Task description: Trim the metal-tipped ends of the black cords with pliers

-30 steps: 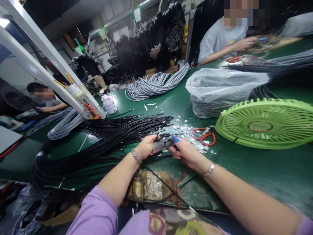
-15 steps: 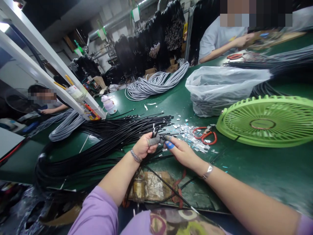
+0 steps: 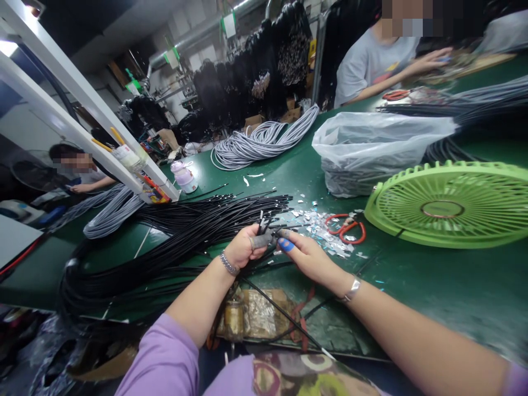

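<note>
My left hand (image 3: 246,246) is closed round a few black cables (image 3: 264,221), whose ends stick up past the thumb. Grey wrapping covers that thumb. Close against it, my right hand (image 3: 308,256) pinches at the cables, blue tape on one finger; what exactly lies between these fingertips is too small to make out. A thick bundle of black cables (image 3: 165,263) runs across the table on the left, its cut ends just behind my hands. Beyond my right hand are scattered silvery scraps (image 3: 330,236) and red-handled scissors or cutters (image 3: 350,232).
A green fan (image 3: 454,206) and an open clear plastic bag (image 3: 383,137) stand on the right of the green table (image 3: 445,286). Coiled grey cable (image 3: 264,143) and a lilac bottle (image 3: 183,177) lie farther back. Co-workers sit at upper right (image 3: 371,66) and far left (image 3: 88,179).
My hands stay almost in place, with only small finger movements at the cables. The co-worker at upper right has shifted and extended a hand to the right.
</note>
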Action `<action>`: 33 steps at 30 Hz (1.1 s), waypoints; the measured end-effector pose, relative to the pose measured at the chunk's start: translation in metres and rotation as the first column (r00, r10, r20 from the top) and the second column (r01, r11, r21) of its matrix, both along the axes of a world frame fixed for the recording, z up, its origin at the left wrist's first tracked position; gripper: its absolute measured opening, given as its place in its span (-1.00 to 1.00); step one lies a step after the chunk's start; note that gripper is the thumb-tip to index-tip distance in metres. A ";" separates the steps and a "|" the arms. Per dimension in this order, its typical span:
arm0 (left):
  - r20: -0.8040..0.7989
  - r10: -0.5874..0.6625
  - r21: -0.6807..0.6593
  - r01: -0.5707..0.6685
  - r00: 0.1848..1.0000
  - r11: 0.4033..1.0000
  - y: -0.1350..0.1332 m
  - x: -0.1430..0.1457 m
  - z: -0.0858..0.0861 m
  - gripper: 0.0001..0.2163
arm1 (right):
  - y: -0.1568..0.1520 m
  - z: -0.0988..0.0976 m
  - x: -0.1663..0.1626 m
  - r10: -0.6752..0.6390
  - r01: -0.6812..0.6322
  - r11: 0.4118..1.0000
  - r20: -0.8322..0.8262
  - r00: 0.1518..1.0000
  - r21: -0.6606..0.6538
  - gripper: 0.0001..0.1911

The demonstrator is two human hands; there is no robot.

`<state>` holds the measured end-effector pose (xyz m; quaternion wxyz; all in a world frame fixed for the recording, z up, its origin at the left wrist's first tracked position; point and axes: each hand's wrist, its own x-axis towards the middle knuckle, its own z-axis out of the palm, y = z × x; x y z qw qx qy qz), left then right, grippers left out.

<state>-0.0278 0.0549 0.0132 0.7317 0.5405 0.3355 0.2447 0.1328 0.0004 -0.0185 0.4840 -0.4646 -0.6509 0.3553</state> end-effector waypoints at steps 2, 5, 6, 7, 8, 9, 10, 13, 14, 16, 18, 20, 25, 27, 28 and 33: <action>-0.045 0.016 0.027 -0.014 0.999 1.000 -0.001 0.001 0.001 -0.55 | 0.000 0.002 0.001 -0.004 0.003 1.000 -0.019 1.000 -0.008 -0.57; -0.076 0.022 0.027 -0.020 0.997 0.999 -0.002 0.003 0.002 -0.55 | 0.001 0.005 0.004 0.053 -0.055 0.998 -0.052 0.997 -0.033 -0.50; -0.080 0.017 0.022 -0.015 0.997 1.000 -0.002 0.003 0.001 -0.55 | 0.002 0.005 0.005 0.078 -0.081 0.996 -0.066 0.995 -0.048 -0.47; -0.085 0.012 0.021 -0.011 0.996 1.000 -0.002 0.003 0.001 -0.55 | 0.003 0.004 0.006 0.099 -0.104 0.992 -0.077 0.992 -0.065 -0.45; -0.092 0.008 0.024 -0.006 0.996 1.000 -0.002 0.002 0.001 -0.54 | 0.004 0.004 0.007 0.113 -0.120 0.990 -0.083 0.990 -0.081 -0.43; -0.101 0.003 0.029 -0.001 0.995 1.000 -0.002 0.002 0.000 -0.54 | 0.005 0.003 0.008 0.117 -0.124 0.988 -0.082 0.990 -0.091 -0.43; -0.109 0.000 0.034 0.004 0.994 0.999 -0.003 0.002 0.000 -0.53 | 0.005 0.002 0.009 0.116 -0.122 0.988 -0.070 0.991 -0.092 -0.44; -0.117 -0.001 0.049 0.007 0.993 0.999 -0.003 0.002 0.002 -0.53 | 0.007 0.002 0.013 0.136 -0.133 0.989 0.032 0.990 -0.071 -0.50; -0.111 0.000 0.051 0.006 0.994 0.999 -0.003 0.002 0.002 -0.53 | 0.007 0.003 0.014 0.142 -0.137 0.988 0.068 0.988 -0.071 -0.52; -0.102 0.000 0.054 0.005 0.995 0.999 -0.003 0.002 0.003 -0.54 | 0.007 0.005 0.016 0.130 -0.122 0.990 0.101 0.986 -0.075 -0.53; -0.119 -0.010 0.059 0.017 0.993 0.998 -0.004 0.003 0.004 -0.54 | 0.007 0.008 0.017 0.094 -0.089 0.993 0.065 0.994 -0.071 -0.54; -0.169 -0.037 0.074 0.050 0.985 0.996 -0.006 0.005 0.004 -0.54 | 0.006 0.011 0.016 0.067 -0.067 0.996 0.009 0.998 -0.059 -0.54; -0.258 -0.085 0.107 0.116 0.962 0.988 -0.009 0.007 0.001 -0.54 | 0.004 0.013 0.017 0.148 -0.147 0.978 -0.004 0.989 -0.150 -0.48; -0.259 -0.101 0.092 0.129 0.961 0.987 -0.009 0.006 0.000 -0.53 | 0.002 0.014 0.018 0.222 -0.231 0.941 -0.061 0.973 -0.246 -0.48; -0.249 -0.112 0.085 0.136 0.962 0.987 -0.009 0.005 0.000 -0.52 | 0.001 0.014 0.018 0.244 -0.264 0.920 -0.103 0.964 -0.289 -0.48; -0.156 -0.110 0.065 0.121 0.982 0.991 -0.009 0.005 0.002 -0.45 | -0.004 0.020 0.015 0.145 -0.232 0.908 -0.258 0.955 -0.349 -0.48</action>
